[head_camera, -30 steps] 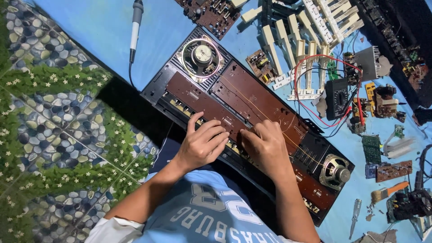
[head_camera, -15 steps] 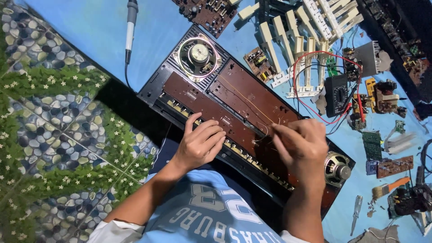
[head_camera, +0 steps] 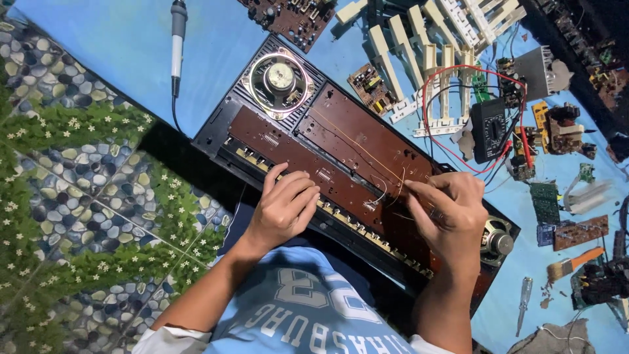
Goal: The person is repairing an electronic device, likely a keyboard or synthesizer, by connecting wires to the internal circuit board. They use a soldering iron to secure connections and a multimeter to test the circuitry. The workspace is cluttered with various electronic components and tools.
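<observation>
The opened keyboard casing (head_camera: 341,164) lies at centre. Its brown circuit board (head_camera: 367,141) is steadied by the left hand (head_camera: 285,210), fingers curled flat; at three o'clock a thin wire (head_camera: 386,190) is pinched by the right hand (head_camera: 449,213). Wire routing seems underway; careful, gentle pulling is called for

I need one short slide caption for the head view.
Both hands, left hand and right hand, rest on an opened keyboard's brown circuit board.

A bright blue floor sheet (head_camera: 98,52) meets a pebble-and-grass patterned mat (head_camera: 78,216) (daylight, hard shadows).
</observation>
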